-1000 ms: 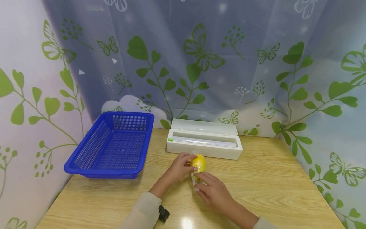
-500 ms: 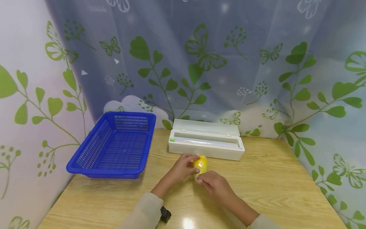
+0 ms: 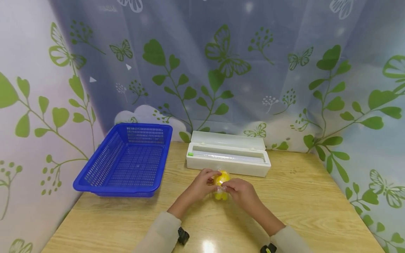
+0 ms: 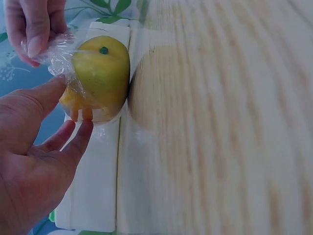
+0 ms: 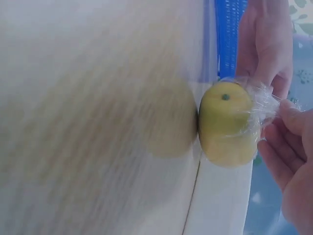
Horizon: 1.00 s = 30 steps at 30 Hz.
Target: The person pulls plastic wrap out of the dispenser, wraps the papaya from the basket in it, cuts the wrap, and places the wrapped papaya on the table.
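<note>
A yellow fruit [image 3: 225, 174] with a small green stem end, wrapped in clear cling film [image 5: 264, 104], rests on the wooden table in front of the white box. On its left side my left hand [image 3: 201, 185] holds it, thumb and fingertips against the wrapped surface. My right hand [image 3: 243, 192] pinches the gathered film over the top of the fruit, its fingertips close to the left thumb. Both wrist views show the bunched film at the fruit's upper side, and the green stem end [image 4: 103, 50] facing the cameras. The fingers partly cover the fruit in the head view.
The long white box [image 3: 227, 168] stands behind the fruit, lid raised, with a film roll and a green slider [image 3: 190, 154] inside. A blue plastic basket [image 3: 166, 161] sits at the left. Patterned curtain [image 3: 196, 70] surrounds the table [image 3: 303, 196].
My right hand first closes on loose film near the front of the fruit, then brings it up over the fruit. My left hand keeps its hold. The camera view has shifted slightly.
</note>
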Each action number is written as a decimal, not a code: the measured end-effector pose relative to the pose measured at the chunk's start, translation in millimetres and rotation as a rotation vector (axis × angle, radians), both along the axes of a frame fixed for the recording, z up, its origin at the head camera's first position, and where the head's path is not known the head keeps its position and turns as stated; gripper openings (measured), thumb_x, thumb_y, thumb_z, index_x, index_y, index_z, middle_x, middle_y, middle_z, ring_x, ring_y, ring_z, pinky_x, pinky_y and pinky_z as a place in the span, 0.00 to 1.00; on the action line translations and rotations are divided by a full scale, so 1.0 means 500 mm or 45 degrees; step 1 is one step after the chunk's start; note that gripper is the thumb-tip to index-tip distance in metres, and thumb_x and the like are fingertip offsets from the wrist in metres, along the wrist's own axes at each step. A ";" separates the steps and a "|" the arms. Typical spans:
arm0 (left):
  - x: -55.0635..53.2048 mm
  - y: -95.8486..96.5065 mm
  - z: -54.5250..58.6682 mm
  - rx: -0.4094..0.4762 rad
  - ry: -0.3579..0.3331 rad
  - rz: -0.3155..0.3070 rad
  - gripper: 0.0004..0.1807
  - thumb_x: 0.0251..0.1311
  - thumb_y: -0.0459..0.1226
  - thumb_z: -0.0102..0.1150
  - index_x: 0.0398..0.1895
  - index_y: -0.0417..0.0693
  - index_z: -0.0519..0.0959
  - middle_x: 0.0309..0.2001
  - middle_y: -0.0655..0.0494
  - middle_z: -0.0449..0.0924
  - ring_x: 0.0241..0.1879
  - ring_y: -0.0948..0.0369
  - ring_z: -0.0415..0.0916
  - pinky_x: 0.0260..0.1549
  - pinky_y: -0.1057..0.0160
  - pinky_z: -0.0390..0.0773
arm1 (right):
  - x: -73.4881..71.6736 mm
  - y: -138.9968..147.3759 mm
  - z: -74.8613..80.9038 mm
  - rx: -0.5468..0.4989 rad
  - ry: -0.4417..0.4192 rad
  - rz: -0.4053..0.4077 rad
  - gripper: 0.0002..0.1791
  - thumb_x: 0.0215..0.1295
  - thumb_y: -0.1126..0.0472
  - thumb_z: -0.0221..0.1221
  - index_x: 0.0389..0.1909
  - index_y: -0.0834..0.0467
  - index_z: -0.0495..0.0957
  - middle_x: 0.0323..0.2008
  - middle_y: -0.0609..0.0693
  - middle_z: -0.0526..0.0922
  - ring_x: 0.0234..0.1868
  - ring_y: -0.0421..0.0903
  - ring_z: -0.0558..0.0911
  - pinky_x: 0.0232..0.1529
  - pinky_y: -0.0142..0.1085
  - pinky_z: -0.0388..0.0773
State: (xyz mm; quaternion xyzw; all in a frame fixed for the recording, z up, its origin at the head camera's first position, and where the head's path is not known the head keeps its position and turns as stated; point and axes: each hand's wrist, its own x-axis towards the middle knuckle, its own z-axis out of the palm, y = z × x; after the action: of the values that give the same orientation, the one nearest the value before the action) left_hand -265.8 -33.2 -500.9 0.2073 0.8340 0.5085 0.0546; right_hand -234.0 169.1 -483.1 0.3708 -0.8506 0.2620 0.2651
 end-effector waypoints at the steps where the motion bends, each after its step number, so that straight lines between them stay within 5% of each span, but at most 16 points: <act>1: 0.000 0.000 0.000 -0.005 0.000 -0.002 0.25 0.64 0.31 0.65 0.65 0.50 0.76 0.63 0.44 0.67 0.56 0.50 0.73 0.58 0.53 0.79 | -0.004 -0.001 0.000 -0.021 -0.053 -0.004 0.06 0.53 0.70 0.71 0.33 0.59 0.88 0.32 0.49 0.89 0.34 0.45 0.87 0.36 0.34 0.85; 6: 0.000 0.000 -0.002 -0.001 -0.008 -0.014 0.26 0.65 0.30 0.64 0.66 0.50 0.76 0.63 0.44 0.66 0.58 0.49 0.73 0.58 0.53 0.79 | -0.024 -0.004 -0.004 -0.097 -0.261 -0.064 0.03 0.60 0.69 0.67 0.34 0.59 0.88 0.33 0.48 0.88 0.35 0.44 0.86 0.36 0.33 0.84; 15: -0.004 -0.004 -0.004 0.016 -0.002 -0.002 0.26 0.66 0.31 0.63 0.67 0.50 0.75 0.64 0.45 0.67 0.58 0.49 0.74 0.60 0.54 0.78 | -0.039 -0.015 -0.002 -0.023 -0.317 -0.246 0.02 0.61 0.62 0.69 0.34 0.53 0.88 0.35 0.44 0.84 0.33 0.40 0.80 0.31 0.31 0.78; 30: -0.004 -0.002 -0.007 0.033 -0.003 0.022 0.25 0.65 0.29 0.64 0.66 0.49 0.77 0.62 0.45 0.68 0.56 0.50 0.75 0.58 0.54 0.79 | -0.046 -0.016 0.004 -0.099 -0.526 -0.275 0.04 0.66 0.62 0.66 0.38 0.56 0.88 0.36 0.45 0.84 0.34 0.41 0.80 0.34 0.34 0.78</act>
State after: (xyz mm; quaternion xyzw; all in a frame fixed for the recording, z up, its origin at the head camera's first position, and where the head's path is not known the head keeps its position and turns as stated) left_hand -267.6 -34.1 -504.6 0.2000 0.8290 0.5200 0.0486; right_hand -257.1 161.3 -481.2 0.2057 -0.9108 0.3351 0.1260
